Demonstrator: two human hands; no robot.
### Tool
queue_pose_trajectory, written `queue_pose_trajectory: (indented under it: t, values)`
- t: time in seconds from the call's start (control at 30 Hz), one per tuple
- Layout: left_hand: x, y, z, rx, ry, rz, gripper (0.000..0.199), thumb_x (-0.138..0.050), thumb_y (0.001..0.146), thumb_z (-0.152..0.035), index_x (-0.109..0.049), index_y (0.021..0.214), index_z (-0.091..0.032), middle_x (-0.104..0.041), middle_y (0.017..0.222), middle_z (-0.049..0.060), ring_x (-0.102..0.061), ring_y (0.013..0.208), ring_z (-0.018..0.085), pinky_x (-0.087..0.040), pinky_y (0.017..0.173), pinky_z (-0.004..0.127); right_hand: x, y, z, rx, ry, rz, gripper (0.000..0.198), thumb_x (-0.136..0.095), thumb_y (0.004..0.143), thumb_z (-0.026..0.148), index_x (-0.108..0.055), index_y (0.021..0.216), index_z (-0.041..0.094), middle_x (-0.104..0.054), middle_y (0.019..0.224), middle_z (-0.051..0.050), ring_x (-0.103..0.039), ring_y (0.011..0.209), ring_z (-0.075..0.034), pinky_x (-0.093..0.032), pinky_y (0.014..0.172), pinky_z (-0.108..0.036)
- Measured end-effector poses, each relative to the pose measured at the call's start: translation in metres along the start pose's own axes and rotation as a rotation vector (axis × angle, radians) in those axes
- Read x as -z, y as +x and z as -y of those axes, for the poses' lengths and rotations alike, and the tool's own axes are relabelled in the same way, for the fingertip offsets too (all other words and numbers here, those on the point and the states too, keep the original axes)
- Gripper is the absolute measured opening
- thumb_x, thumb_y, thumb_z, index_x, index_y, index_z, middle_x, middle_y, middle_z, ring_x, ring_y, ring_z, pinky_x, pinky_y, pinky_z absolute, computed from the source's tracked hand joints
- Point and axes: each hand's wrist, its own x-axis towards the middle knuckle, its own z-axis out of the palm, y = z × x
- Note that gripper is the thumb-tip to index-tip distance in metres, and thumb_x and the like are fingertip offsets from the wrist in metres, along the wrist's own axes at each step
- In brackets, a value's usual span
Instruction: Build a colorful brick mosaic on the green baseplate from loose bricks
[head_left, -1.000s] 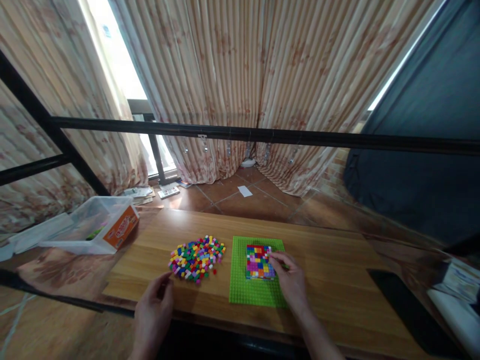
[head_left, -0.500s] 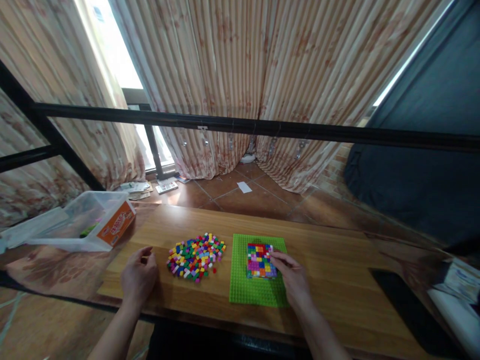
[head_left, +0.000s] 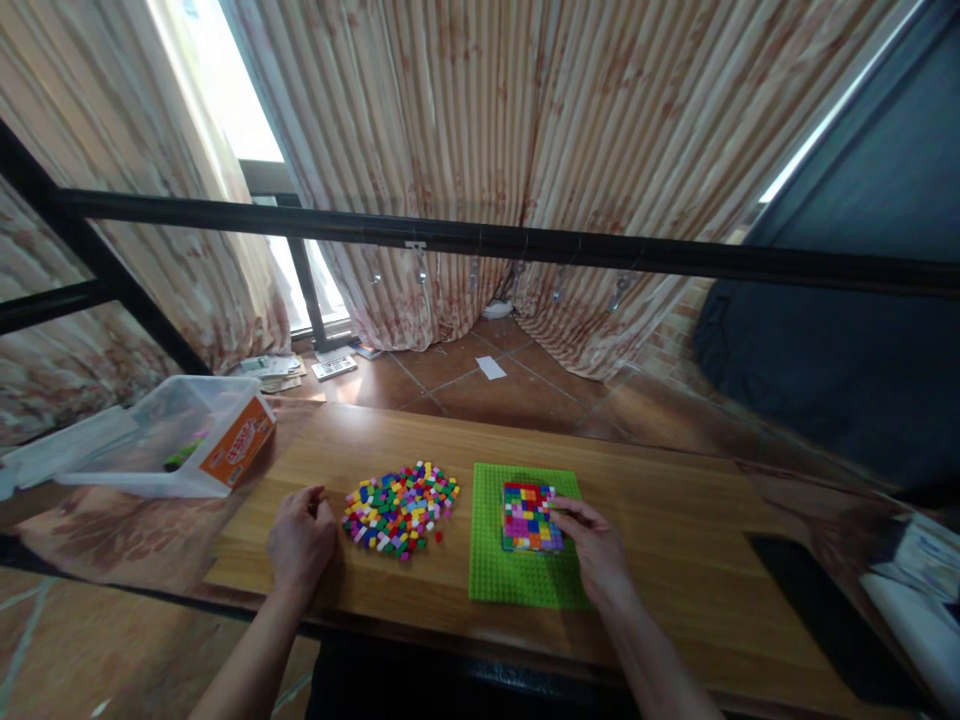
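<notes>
My right hand (head_left: 600, 548) reaches over the right side of a green studded baseplate (head_left: 491, 580). Its thumb and fingers are pinched on a small building brick, mostly hidden by the fingertips, at the right edge of a multicoloured block of bricks (head_left: 531, 522). That block is roughly square and stands on the middle of the baseplate. Resting on the table, my left hand (head_left: 300, 540) has its fingers curled closed; what they hold, if anything, is hidden. Just right of it lies a loose pile of small coloured bricks (head_left: 397, 508).
A wooden table (head_left: 675, 540) carries everything. At the far left is a clear plastic bin (head_left: 165, 480) with an orange label. A black flat strip (head_left: 832, 610) lies at the right. Beyond the table runs a black metal bar (head_left: 465, 235) before striped curtains (head_left: 450, 120).
The whole view has shifted slightly, so table things appear a little further right. My left hand has moved a bit nearer the pile. My right hand stays at the block's right edge.
</notes>
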Motion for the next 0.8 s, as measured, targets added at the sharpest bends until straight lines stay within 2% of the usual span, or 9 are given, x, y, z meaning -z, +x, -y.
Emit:
queue_pose_trajectory:
  t: [0.17, 0.27, 0.33, 0.4, 0.5, 0.57, 0.67, 0.73, 0.8]
  values:
    - [0.0, -0.002, -0.002, -0.007, 0.018, -0.003, 0.031, -0.043, 0.086, -0.026, -0.064, 0.106, -0.015, -0.065, 0.105, 0.011, -0.062, 0.095, 0.023, -0.048, 0.08, 0.033, 0.013, 0.002, -0.001, -0.005, 0.049, 0.001, 0.033, -0.08, 0.056, 0.04, -0.074, 0.082, 0.02, -0.073, 0.082, -0.004, -0.065, 0.073, -0.019, -0.052, 0.068, -0.033]
    - [0.0, -0.003, -0.004, -0.035, 0.064, 0.018, 0.031, -0.042, 0.088, -0.025, -0.064, 0.107, -0.016, -0.064, 0.107, 0.01, -0.062, 0.093, 0.023, -0.047, 0.075, 0.031, 0.023, -0.002, 0.0, 0.004, 0.066, -0.103, 0.032, -0.078, 0.06, 0.042, -0.072, 0.083, 0.021, -0.072, 0.085, -0.005, -0.064, 0.072, -0.017, -0.051, 0.062, -0.029]
    - [-0.001, -0.004, -0.005, -0.071, 0.094, 0.029, 0.03, -0.042, 0.089, -0.025, -0.064, 0.107, -0.016, -0.064, 0.105, 0.01, -0.062, 0.093, 0.022, -0.046, 0.074, 0.03, 0.021, -0.012, 0.006, 0.044, 0.07, -0.179, 0.03, -0.077, 0.062, 0.042, -0.071, 0.082, 0.021, -0.071, 0.083, -0.003, -0.062, 0.067, -0.015, -0.049, 0.059, -0.027]
    - [-0.002, -0.005, -0.006, -0.112, 0.114, 0.036, 0.029, -0.042, 0.09, -0.025, -0.064, 0.106, -0.016, -0.064, 0.103, 0.01, -0.061, 0.092, 0.021, -0.046, 0.075, 0.029, 0.01, -0.028, 0.014, 0.095, 0.048, -0.19, 0.028, -0.075, 0.064, 0.042, -0.07, 0.082, 0.021, -0.07, 0.078, -0.002, -0.059, 0.064, -0.013, -0.047, 0.058, -0.026]
    - [-0.002, -0.006, -0.008, -0.153, 0.121, 0.045, 0.026, -0.042, 0.09, -0.023, -0.065, 0.101, -0.016, -0.063, 0.1, 0.009, -0.06, 0.091, 0.021, -0.045, 0.076, 0.029, -0.02, -0.057, 0.025, 0.17, -0.128, -0.051, 0.028, -0.068, 0.073, 0.044, -0.07, 0.087, 0.021, -0.07, 0.079, -0.003, -0.062, 0.072, -0.016, -0.049, 0.067, -0.029]
    - [-0.002, -0.006, -0.009, -0.155, 0.119, 0.046, 0.025, -0.042, 0.09, -0.022, -0.065, 0.098, -0.016, -0.063, 0.099, 0.009, -0.06, 0.09, 0.02, -0.045, 0.074, 0.029, -0.044, -0.074, 0.026, 0.224, -0.281, 0.152, 0.026, -0.063, 0.078, 0.044, -0.071, 0.087, 0.021, -0.071, 0.085, -0.005, -0.063, 0.08, -0.019, -0.049, 0.074, -0.032]
    - [-0.002, -0.006, -0.008, -0.138, 0.106, 0.051, 0.024, -0.042, 0.09, -0.022, -0.065, 0.097, -0.017, -0.062, 0.099, 0.009, -0.06, 0.088, 0.02, -0.044, 0.071, 0.029, -0.077, -0.087, 0.016, 0.313, -0.488, 0.37, 0.022, -0.054, 0.083, 0.036, -0.07, 0.088, 0.022, -0.07, 0.086, -0.005, -0.063, 0.078, -0.02, -0.049, 0.073, -0.032]
    - [-0.002, -0.006, -0.007, -0.125, 0.089, 0.055, 0.024, -0.042, 0.09, -0.022, -0.065, 0.098, -0.017, -0.062, 0.101, 0.009, -0.06, 0.088, 0.02, -0.044, 0.071, 0.028, -0.095, -0.085, 0.006, 0.368, -0.629, 0.413, 0.021, -0.051, 0.085, 0.029, -0.069, 0.09, 0.022, -0.068, 0.085, -0.006, -0.062, 0.077, -0.02, -0.047, 0.072, -0.033]
    - [-0.001, -0.006, -0.007, -0.105, 0.077, 0.063, 0.024, -0.042, 0.09, -0.022, -0.065, 0.099, -0.017, -0.062, 0.102, 0.009, -0.06, 0.088, 0.019, -0.043, 0.07, 0.028, -0.108, -0.08, -0.001, 0.416, -0.76, 0.398, 0.02, -0.05, 0.084, 0.024, -0.069, 0.091, 0.022, -0.068, 0.086, -0.007, -0.062, 0.08, -0.021, -0.046, 0.074, -0.033]
